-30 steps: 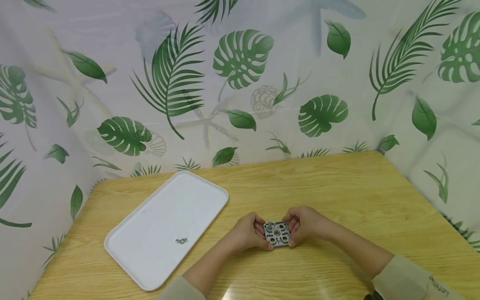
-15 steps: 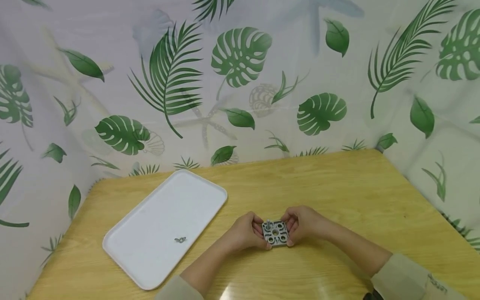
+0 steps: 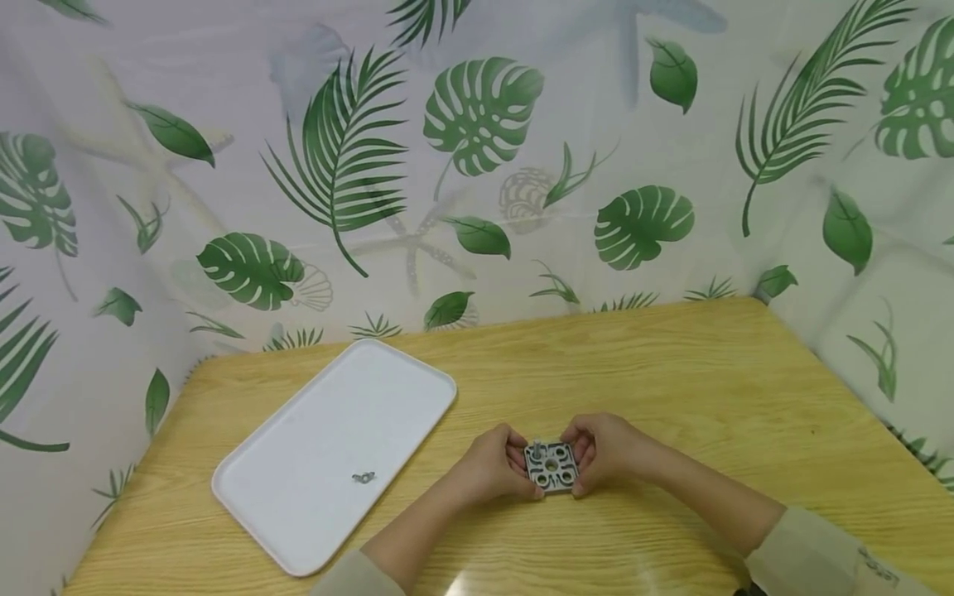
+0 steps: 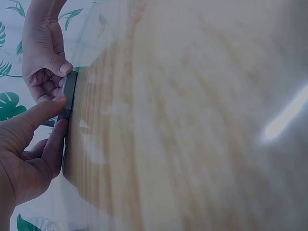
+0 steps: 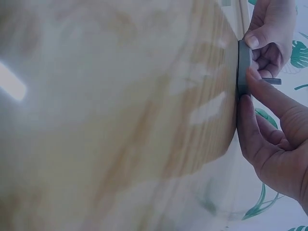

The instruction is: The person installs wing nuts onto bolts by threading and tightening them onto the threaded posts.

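Note:
A square grey metal plate (image 3: 551,478) with several round holes lies low over the table in the head view. From its far left corner a bolt (image 3: 537,449) sticks up; in the right wrist view this bolt's threaded shank (image 5: 273,81) points away from the table. My left hand (image 3: 488,468) grips the plate's left edge between thumb and fingers. On the opposite edge, my right hand (image 3: 607,451) pinches it the same way. Seen edge-on in the left wrist view, the plate (image 4: 70,94) sits right at the tabletop.
To the left, a white rectangular tray (image 3: 320,439) stands at a slant on the wooden table (image 3: 671,372). One small metal wing nut (image 3: 363,478) lies in it near the right rim. Behind the table hangs a leaf-patterned curtain (image 3: 477,273).
Both hands keep their hold on the plate, which stays in place. Only a slight shift of the head camera shows.

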### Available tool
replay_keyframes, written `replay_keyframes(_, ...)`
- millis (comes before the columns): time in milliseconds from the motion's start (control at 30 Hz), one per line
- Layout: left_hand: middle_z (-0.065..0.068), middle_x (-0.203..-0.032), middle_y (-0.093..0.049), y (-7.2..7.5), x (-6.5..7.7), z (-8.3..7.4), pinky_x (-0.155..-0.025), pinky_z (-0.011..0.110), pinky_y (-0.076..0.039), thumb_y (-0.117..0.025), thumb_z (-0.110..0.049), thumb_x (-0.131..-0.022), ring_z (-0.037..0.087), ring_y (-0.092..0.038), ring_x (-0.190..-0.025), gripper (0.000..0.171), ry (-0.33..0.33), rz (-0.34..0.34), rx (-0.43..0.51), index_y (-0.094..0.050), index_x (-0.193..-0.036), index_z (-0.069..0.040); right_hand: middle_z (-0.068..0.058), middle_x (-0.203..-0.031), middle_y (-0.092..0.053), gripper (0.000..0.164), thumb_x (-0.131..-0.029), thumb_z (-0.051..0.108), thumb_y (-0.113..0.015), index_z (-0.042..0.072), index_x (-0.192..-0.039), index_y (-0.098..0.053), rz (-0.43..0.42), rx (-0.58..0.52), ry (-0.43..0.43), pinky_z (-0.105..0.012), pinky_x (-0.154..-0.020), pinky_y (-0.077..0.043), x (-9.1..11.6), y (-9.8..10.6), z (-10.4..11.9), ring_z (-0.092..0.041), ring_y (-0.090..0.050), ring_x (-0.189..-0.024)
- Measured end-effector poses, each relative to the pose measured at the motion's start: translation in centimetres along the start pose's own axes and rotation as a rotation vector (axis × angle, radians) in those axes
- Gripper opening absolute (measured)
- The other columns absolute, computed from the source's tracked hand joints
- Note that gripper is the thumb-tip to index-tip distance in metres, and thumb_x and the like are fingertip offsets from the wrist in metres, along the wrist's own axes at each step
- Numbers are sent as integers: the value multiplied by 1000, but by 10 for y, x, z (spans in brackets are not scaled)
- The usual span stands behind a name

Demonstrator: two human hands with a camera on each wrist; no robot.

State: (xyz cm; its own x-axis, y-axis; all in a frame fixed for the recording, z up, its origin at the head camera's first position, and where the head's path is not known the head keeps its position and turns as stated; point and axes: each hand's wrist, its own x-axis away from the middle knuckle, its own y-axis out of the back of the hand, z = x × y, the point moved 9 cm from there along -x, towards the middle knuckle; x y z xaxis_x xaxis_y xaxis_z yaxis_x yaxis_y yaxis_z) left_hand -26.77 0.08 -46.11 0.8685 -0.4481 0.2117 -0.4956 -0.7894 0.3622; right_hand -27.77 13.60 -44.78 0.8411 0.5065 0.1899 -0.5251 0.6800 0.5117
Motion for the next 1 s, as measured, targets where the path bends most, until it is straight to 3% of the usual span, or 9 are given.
replay_keyframes(300,5,-87,-61,0,0,2,-71,24,-52,-85,-2,-63,14,-60,-78,59,6,-4,-4,-51,-112,0,-7,-81,-59,59,-54,0,-89,-8,-104,-57,-12,6,20,-24,-62,-53,1,-1,0,-15,-59,-70)
replay_keyframes(1000,2,-86,-62,0,-7,3,-72,24,-50,-88,-8,-61,13,-59,-79,60,17,32,-94,-52,-110,-2,-9,-84,-58,57,-57,0,-88,-9,-104,-57,-30,-62,-32,-23,-65,-53,4,-1,-6,-16,-58,-73)
